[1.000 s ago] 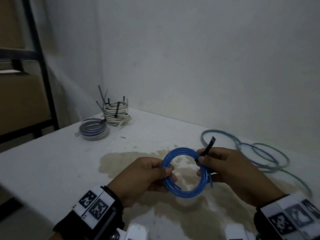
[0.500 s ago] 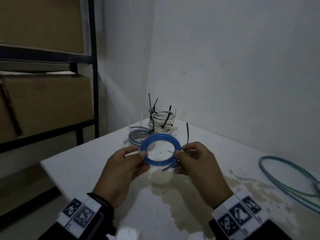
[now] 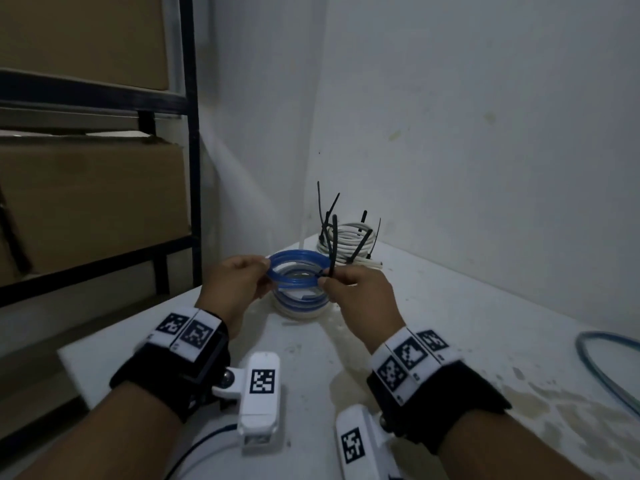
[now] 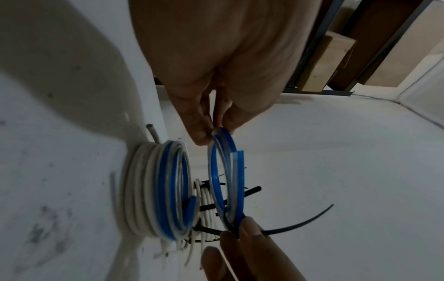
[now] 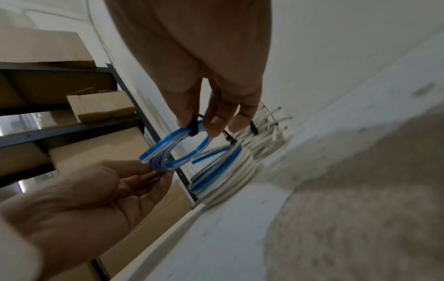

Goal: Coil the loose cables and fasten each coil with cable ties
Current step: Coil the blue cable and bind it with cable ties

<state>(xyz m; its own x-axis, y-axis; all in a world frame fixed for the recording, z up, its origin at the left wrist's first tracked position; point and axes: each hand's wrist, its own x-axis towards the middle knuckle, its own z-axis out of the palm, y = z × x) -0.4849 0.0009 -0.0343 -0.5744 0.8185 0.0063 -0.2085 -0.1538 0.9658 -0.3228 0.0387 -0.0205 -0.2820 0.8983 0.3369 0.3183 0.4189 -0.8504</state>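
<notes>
A small blue cable coil (image 3: 297, 257) hangs just above a stack of blue and white coils (image 3: 300, 308) on the white table (image 3: 450, 323). My left hand (image 3: 265, 268) pinches the coil's left side between thumb and fingers (image 4: 199, 131). My right hand (image 3: 325, 277) pinches its right side where a black cable tie (image 3: 333, 244) wraps it, the tie's tail pointing up. In the right wrist view the tie (image 5: 193, 127) circles the blue coil (image 5: 168, 152) at my fingertips (image 5: 185, 117). The left wrist view shows the coil (image 4: 228, 171) beside the stack (image 4: 163, 190).
A white coil bundle with black ties sticking up (image 3: 349, 241) sits behind the stack near the wall corner. A loose teal cable (image 3: 606, 374) lies at the table's right. A dark metal shelf with cardboard boxes (image 3: 93, 209) stands left of the table.
Both hands have carried the blue coil left and away, from the stained middle of the table to just above the stack of coils. The grip on coil and tie is the same.
</notes>
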